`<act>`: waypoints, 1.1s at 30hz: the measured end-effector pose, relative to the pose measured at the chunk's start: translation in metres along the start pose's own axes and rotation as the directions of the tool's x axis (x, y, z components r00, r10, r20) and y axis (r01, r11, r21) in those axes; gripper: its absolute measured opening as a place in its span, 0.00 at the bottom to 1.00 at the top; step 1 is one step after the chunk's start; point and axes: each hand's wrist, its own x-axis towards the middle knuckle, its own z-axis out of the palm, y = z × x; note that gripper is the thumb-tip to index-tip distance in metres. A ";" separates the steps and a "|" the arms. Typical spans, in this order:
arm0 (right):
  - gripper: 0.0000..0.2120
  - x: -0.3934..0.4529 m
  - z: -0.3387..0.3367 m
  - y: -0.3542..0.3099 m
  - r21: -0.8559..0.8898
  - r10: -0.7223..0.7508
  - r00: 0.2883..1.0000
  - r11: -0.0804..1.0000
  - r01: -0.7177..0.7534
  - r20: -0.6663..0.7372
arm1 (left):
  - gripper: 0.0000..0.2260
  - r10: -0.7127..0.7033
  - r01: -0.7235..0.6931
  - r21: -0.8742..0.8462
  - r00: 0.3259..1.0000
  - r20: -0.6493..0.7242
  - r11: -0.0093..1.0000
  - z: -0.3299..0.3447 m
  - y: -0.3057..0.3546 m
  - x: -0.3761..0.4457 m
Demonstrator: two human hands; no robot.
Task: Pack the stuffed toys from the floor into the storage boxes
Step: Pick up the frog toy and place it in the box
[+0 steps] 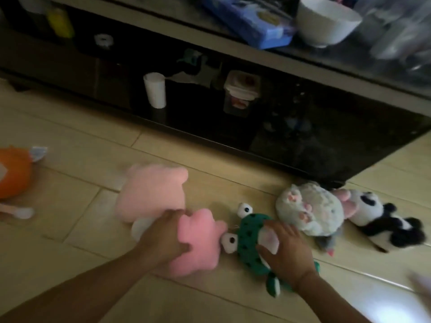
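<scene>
The frame is dim and motion-blurred. An orange toy (12,174) is cut off at the frame edge, well to the left of the frog (250,241). A pale blur at the lower right edge, right of the frog, cannot be identified. No storage box can be made out.

The frog, green with black spots, lies on the floor (93,141). The right hand (285,249) lies on the frog's body, with the fingers curled around its white belly patch, gripping it. Just left of the frog and touching it lies the pink toy (198,238). The left hand (166,238) grasps it, with the thumb pressed into the plush; the fingers behind are hidden. A paler pink part (151,194) extends up and left from that hand.

To the right of the frog, close by, lies a fluffy white toy (310,208). A panda (382,215) lies beyond it, with a small pink piece between the two.

Behind the frog stands a dark desk (303,141). On its top are a white bowl (326,22) and a blue pack (251,19). On its lower shelf are a white cup (155,89) and a clear lidded container (241,92).
</scene>
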 end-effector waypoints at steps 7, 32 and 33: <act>0.55 0.009 0.021 0.046 0.112 0.238 0.924 0.953 -0.281 0.298 | 0.17 0.330 -0.330 -0.004 0.943 0.041 0.944 0.046 0.076 -0.006; 0.33 0.079 -0.048 -0.234 0.862 -0.503 0.861 0.400 0.312 -0.078 | 0.29 -0.065 -0.179 -0.869 0.970 -0.234 0.462 -0.169 -0.035 -0.067; 0.34 0.077 -0.051 -0.257 0.859 -0.539 0.837 0.384 0.338 -0.089 | 0.27 -0.088 -0.191 -0.866 0.962 -0.259 0.462 -0.181 -0.046 -0.083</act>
